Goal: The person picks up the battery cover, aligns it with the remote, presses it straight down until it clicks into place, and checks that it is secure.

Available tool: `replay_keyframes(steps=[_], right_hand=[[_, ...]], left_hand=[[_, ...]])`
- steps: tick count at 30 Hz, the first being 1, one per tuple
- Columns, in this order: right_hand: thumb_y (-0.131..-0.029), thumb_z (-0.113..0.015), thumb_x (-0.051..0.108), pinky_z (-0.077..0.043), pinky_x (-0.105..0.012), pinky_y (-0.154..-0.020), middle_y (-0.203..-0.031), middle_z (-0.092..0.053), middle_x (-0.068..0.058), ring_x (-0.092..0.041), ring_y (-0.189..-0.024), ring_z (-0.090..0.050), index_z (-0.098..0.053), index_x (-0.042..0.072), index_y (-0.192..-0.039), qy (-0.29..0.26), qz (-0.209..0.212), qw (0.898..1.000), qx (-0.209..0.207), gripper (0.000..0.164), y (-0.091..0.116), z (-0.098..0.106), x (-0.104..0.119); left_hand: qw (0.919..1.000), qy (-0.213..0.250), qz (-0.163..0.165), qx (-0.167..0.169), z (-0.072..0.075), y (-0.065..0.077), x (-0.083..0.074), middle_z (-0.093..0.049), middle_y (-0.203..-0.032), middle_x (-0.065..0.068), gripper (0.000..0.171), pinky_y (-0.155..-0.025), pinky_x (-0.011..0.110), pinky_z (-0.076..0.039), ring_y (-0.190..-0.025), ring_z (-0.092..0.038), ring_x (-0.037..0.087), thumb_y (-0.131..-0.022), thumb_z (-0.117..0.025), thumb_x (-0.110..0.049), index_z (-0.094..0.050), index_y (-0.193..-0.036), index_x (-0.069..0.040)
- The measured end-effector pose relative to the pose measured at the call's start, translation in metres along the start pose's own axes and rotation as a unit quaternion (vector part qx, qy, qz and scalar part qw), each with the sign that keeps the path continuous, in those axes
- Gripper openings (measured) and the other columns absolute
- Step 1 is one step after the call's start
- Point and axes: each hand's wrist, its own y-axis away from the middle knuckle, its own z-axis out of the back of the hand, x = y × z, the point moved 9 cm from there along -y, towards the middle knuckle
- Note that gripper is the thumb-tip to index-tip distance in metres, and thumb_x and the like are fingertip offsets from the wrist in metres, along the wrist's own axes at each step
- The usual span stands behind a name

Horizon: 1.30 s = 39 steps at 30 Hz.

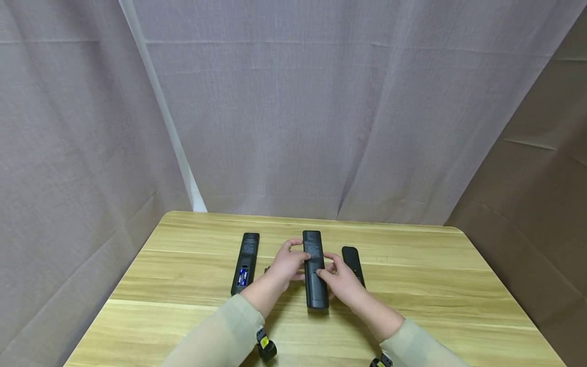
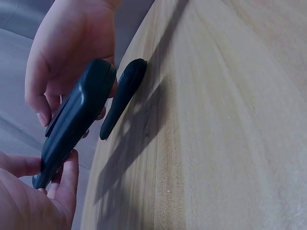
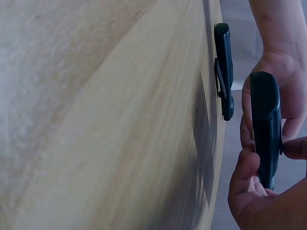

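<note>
hands [image 1: 288, 266] grip middle remote [image 1: 316, 291], partly hiding slim remote [image 1: 351, 259]; uncovered remote [image 1: 248, 251] left

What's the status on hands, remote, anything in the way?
Left hand and right hand gripping the black remote, back up, above the table. Its cover looks slightly raised. Nothing visibly in the way; open-backed remote on left, another remote on right.

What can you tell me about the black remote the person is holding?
The black remote is long, slim and plastic-looking, held above the wooden table with its back up. Its far half bears small print, too small to read; a cover on the back looks partly lifted. The left hand and right hand grip its opposite sides, thumbs on the back. Its button side cannot be seen.
</note>
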Motion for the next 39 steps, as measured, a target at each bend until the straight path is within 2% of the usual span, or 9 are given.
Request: replay_keyframes(steps=[11,22,31,39], right_hand=[[-0.094,-0.064,0.019,-0.054,-0.04,-0.053,-0.093,-0.06,-0.01,-0.021,-0.06,-0.056,-0.04,0.006,-0.148,-0.01,-0.002,1.0,0.004,0.06,0.0001,-0.0002,-0.0005],[-0.093,-0.065,0.017,-0.054,-0.04,-0.052,-0.091,-0.059,-0.01,-0.023,-0.056,-0.054,-0.041,0.008,-0.147,-0.014,-0.002,1.0,-0.001,0.06,-0.0017,0.0015,-0.002],[-0.093,-0.066,0.016,-0.053,-0.04,-0.048,-0.09,-0.056,-0.01,-0.022,-0.053,-0.053,-0.043,0.005,-0.145,-0.012,0.012,1.0,-0.007,0.058,-0.0007,0.0034,0.0026],[-0.093,-0.066,0.016,-0.053,-0.04,-0.048,-0.091,-0.056,-0.01,-0.022,-0.053,-0.054,-0.042,0.005,-0.146,-0.008,0.007,1.0,-0.015,0.059,0.0018,0.0064,0.0008]], left_hand=[[1.0,-0.001,-0.002,0.0,-0.0017,0.0012,-0.0002,-0.064,-0.119,0.014,0.053,-0.067,0.042,-0.059,-0.095,-0.068,0.032,-0.094,-0.062,-0.01,-0.041,-0.143,-0.013],[1.0,-0.001,-0.001,-0.002,-0.0021,0.0012,-0.0028,-0.063,-0.119,0.015,0.051,-0.067,0.04,-0.059,-0.095,-0.068,0.031,-0.093,-0.062,-0.01,-0.044,-0.141,-0.012],[1.0,-0.002,-0.003,0.0,-0.0027,-0.0001,-0.0055,-0.062,-0.12,0.016,0.051,-0.065,0.037,-0.059,-0.094,-0.069,0.03,-0.093,-0.062,-0.01,-0.044,-0.141,-0.012],[0.9999,-0.007,-0.003,0.007,-0.0073,-0.0007,-0.0054,-0.063,-0.12,0.015,0.05,-0.064,0.036,-0.059,-0.094,-0.069,0.029,-0.094,-0.062,-0.01,-0.045,-0.14,-0.012]])
